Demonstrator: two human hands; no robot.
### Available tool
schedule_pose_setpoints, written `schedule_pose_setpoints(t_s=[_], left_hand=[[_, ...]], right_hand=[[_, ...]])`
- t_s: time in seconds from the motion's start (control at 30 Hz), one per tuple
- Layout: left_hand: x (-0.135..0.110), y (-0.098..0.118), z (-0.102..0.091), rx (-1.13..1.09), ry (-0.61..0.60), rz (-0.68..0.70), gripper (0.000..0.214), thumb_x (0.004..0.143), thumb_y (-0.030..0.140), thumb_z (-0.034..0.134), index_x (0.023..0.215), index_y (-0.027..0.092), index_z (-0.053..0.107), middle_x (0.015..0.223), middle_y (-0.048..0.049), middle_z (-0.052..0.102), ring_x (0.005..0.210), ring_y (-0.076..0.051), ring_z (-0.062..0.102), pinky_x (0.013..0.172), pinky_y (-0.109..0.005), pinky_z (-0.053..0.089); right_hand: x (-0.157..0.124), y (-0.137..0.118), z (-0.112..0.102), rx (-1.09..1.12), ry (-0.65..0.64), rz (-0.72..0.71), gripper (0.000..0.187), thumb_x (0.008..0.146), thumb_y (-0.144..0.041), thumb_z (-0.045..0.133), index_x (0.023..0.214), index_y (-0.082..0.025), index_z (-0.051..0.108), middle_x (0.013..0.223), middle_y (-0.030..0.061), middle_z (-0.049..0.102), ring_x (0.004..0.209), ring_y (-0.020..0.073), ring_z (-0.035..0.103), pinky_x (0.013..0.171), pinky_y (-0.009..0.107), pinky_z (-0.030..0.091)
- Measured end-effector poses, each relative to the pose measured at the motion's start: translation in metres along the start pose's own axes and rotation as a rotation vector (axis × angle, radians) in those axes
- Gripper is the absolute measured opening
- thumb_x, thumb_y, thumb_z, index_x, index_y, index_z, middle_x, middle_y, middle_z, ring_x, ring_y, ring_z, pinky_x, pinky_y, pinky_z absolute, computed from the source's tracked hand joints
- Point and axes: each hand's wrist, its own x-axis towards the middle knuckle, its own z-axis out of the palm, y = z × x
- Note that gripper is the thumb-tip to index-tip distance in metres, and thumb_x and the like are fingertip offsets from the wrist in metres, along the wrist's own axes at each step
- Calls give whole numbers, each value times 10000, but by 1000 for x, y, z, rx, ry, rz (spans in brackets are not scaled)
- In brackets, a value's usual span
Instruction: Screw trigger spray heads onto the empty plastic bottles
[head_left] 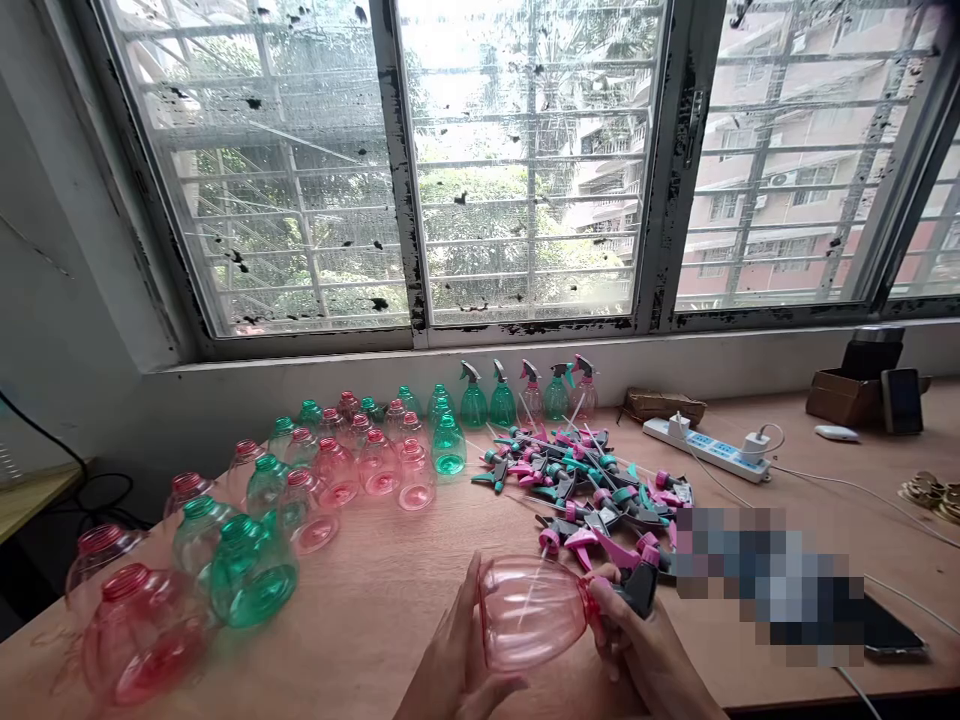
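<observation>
A clear pink spray bottle (532,615) lies on its side in the air above the near table edge, its neck pointing right. My left hand (457,645) is closed around its base end, fingers behind and thumb below. At the neck, my right hand (634,635) grips a pink and grey trigger spray head (641,582). A pale dip tube shows inside the bottle. My fingers hide the joint between head and neck, so how far it is seated cannot be seen. Just beyond the hands lies a heap of loose pink, green and grey spray heads (592,490).
Several open pink and green bottles (255,570) stand in rows at the left. Bottles with spray heads (502,400) line the wall below the window. A power strip (705,448), cables, a phone (892,630) and a cardboard box (844,395) are on the right.
</observation>
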Motion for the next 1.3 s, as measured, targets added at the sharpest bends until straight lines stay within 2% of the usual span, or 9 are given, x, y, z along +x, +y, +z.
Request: schedule_pose_setpoints(t_s=[0.13, 0.3, 0.5, 0.63, 0.73, 0.97, 1.03, 1.13, 1.3], left_hand=[[1, 1, 4, -10, 11, -4, 816, 972, 624, 478, 1613, 423, 15, 1603, -98, 444, 1321, -322, 597, 1096, -468, 491], [0, 0, 0, -32, -32, 15, 981, 909, 636, 603, 1619, 390, -29, 1619, -120, 414, 1377, -356, 542, 1120, -495, 461], [0, -10, 2, -46, -10, 27, 926, 907, 542, 679, 1622, 339, 127, 1663, -112, 362, 1488, -360, 407, 1217, -473, 356], [0, -7, 3, -27, 18, 0, 878, 955, 555, 587, 1628, 353, 60, 1658, -96, 380, 1481, -331, 428, 1229, -464, 341], [0, 2, 0, 15, 8, -15, 981, 913, 570, 649, 1631, 336, 23, 1657, -106, 387, 1498, -350, 398, 1228, -491, 337], [0, 4, -2, -18, 6, -15, 947, 881, 508, 731, 1622, 291, 181, 1663, -126, 377, 1513, -371, 371, 1244, -519, 318], [1, 0, 1, 0, 39, 1, 930, 896, 502, 710, 1622, 328, 157, 1671, -101, 367, 1528, -365, 341, 1246, -523, 311], [1, -2, 3, 33, 47, 2, 899, 940, 516, 633, 1626, 365, 72, 1651, -95, 401, 1486, -354, 424, 1222, -522, 354], [0, 2, -3, 64, -4, 23, 1031, 882, 590, 684, 1626, 371, 4, 1659, -97, 387, 1481, -374, 425, 1211, -524, 364]], right_hand=[[-1, -3, 2, 0, -7, -1, 404, 823, -585, 755, 847, -212, 601, 493, -77, 564, 354, 72, 437, 331, 160, 331], [-3, -5, 3, -14, -10, 0, 409, 806, -585, 773, 843, -209, 615, 502, -62, 587, 367, 79, 453, 329, 162, 341], [-3, -5, 3, -13, -20, 10, 398, 821, -579, 762, 840, -213, 609, 504, -66, 574, 373, 80, 450, 327, 164, 353], [-4, -7, 5, -35, -14, 1, 430, 800, -601, 772, 819, -205, 606, 504, -63, 575, 368, 76, 454, 327, 164, 358], [-5, -8, 5, -39, 7, 21, 466, 767, -622, 793, 833, -202, 600, 499, -76, 551, 370, 66, 432, 331, 159, 359], [-4, -6, 4, -48, -15, 13, 440, 802, -615, 764, 840, -213, 589, 493, -73, 562, 378, 80, 447, 333, 166, 362], [-2, -5, 3, -44, -23, 15, 432, 811, -611, 756, 833, -211, 593, 495, -72, 558, 378, 80, 446, 334, 168, 361], [-2, -5, 3, -47, -34, 4, 428, 822, -608, 746, 823, -208, 593, 501, -64, 571, 380, 82, 456, 337, 170, 361], [-4, -5, 3, -44, -28, 9, 425, 807, -602, 765, 833, -212, 600, 499, -59, 589, 377, 85, 457, 341, 177, 365]])
